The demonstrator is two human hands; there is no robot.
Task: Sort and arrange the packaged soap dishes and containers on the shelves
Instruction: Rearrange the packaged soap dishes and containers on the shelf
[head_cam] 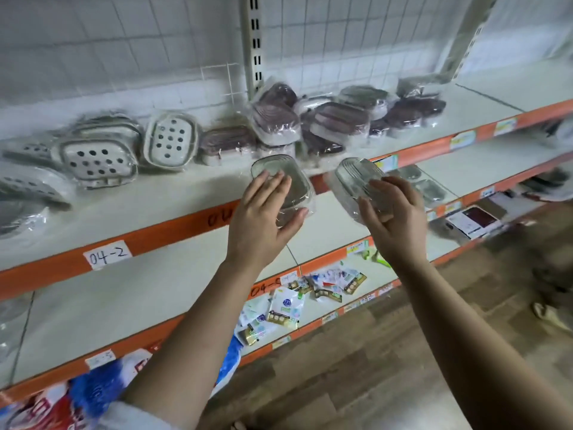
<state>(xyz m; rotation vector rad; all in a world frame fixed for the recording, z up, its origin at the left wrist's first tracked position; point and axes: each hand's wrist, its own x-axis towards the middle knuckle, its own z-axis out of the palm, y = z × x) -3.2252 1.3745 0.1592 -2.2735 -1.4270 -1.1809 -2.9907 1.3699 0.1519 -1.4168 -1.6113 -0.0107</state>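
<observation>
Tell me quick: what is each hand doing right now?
Left hand: holding a wrapped greyish soap dish.
Right hand: holding a wrapped ribbed clear soap dish.

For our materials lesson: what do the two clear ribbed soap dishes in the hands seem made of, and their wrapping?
Both clear ribbed soap dishes: probably glossy transparent plastic, see-through with moulded ridges. Wrapping film: thin clear plastic, crinkled, glinting.
</observation>
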